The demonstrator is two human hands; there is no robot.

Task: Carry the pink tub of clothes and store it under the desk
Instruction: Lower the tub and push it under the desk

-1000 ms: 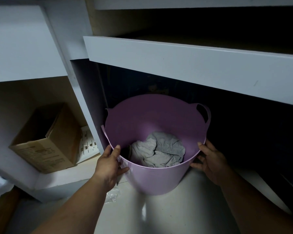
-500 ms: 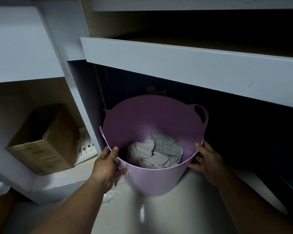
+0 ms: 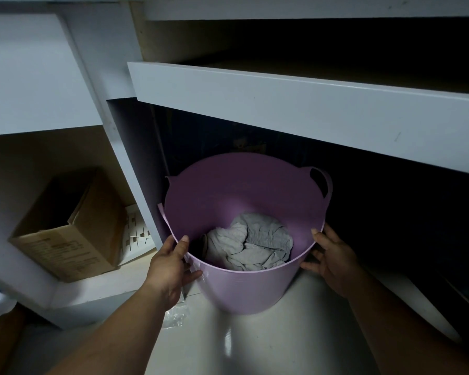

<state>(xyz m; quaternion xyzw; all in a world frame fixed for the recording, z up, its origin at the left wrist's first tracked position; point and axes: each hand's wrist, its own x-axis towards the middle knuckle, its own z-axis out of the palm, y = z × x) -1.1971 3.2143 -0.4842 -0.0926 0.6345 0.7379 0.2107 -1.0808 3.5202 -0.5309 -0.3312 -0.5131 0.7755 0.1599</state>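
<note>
The pink tub (image 3: 244, 285) stands on the pale floor, its far half in the dark opening under the white desk (image 3: 309, 109). Crumpled grey clothes (image 3: 251, 243) lie at its bottom. My left hand (image 3: 171, 269) grips the near left rim, thumb over the edge. My right hand (image 3: 333, 255) presses flat against the tub's outer right wall with fingers spread. One loop handle (image 3: 322, 182) shows at the tub's far right.
A white upright panel (image 3: 136, 169) stands just left of the tub. Beyond it, a low shelf holds an open cardboard box (image 3: 71, 228) and a white patterned item (image 3: 136, 228). Crumpled clear plastic (image 3: 175, 316) lies on the floor by my left wrist.
The tub has slid a little farther into the opening under the desk, with both hands following it forward.
</note>
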